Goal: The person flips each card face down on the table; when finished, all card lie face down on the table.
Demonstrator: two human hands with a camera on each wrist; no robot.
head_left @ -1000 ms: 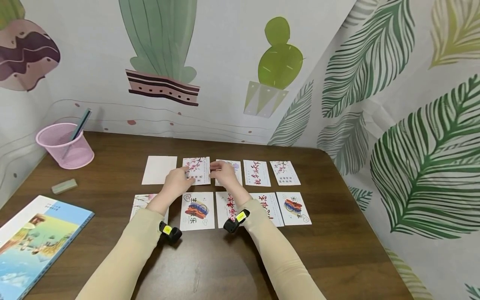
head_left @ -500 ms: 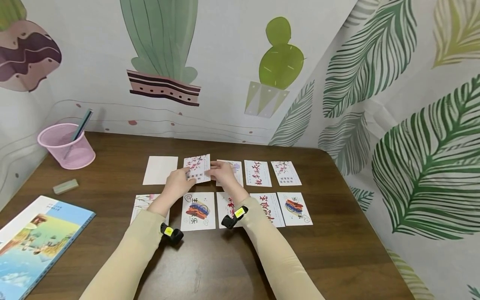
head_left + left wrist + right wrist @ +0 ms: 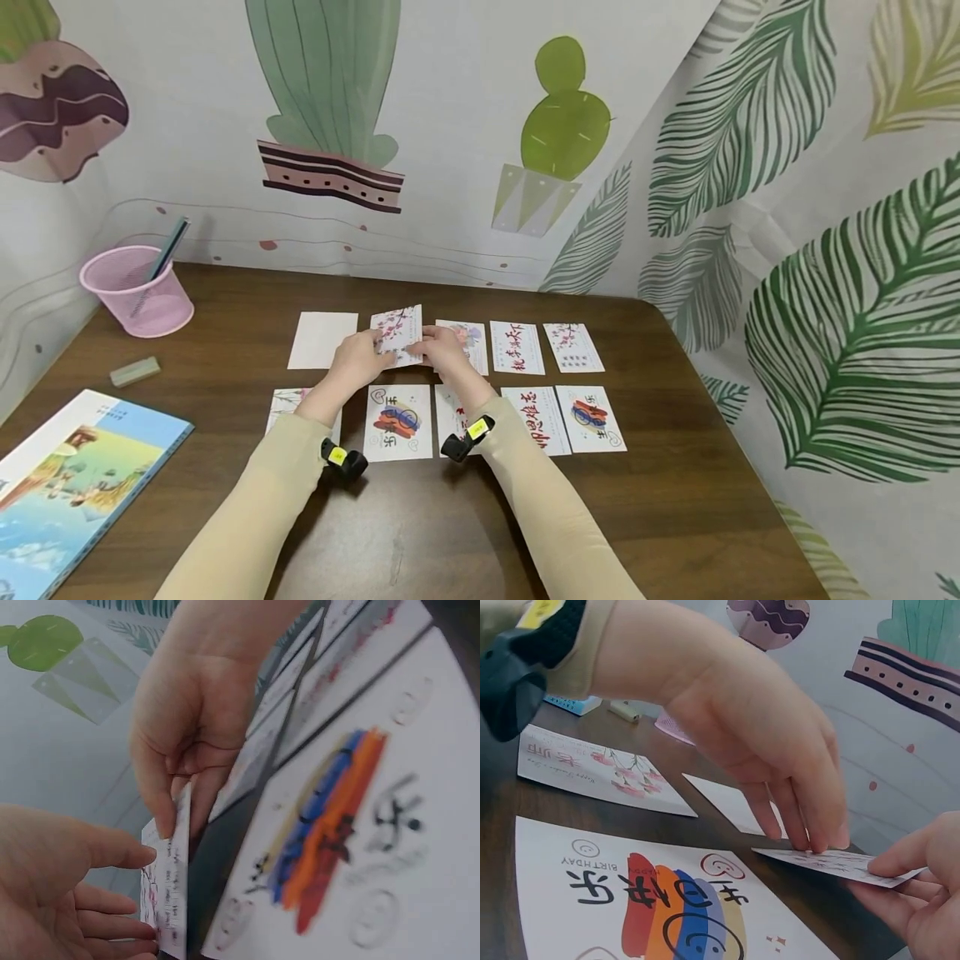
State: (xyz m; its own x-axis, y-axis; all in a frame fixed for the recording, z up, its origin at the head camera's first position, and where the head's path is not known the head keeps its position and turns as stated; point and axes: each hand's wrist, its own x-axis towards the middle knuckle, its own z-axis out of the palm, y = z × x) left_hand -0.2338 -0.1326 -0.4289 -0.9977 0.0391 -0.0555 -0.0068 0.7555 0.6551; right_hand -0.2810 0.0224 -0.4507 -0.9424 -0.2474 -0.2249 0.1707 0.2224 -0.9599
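A greeting card [image 3: 400,325] printed with pink blossom branches is tilted up off the table in the back row. My right hand [image 3: 446,350] pinches its right edge, thumb on the printed face and fingers beneath. At its left edge is my left hand [image 3: 357,362], its fairly straight fingertips touching the card in the right wrist view. A blank white card [image 3: 321,340] lies just left. Partly behind my right hand is a card with a purple flower print [image 3: 472,340]. In front lies a card with rainbow brush strokes [image 3: 682,900].
Several more cards lie in two rows, including a red-lettered card [image 3: 517,348] and a second blossom card [image 3: 573,346]. On the left are a pink mesh pen cup [image 3: 138,292], an eraser [image 3: 135,372] and a picture book [image 3: 97,483]. A patterned wall covering [image 3: 450,208] rises behind the table.
The blossom card has gone from lying flat to tilted up, its far edge raised. My right thumb has moved farther onto its face; my left hand has stayed at the left edge.
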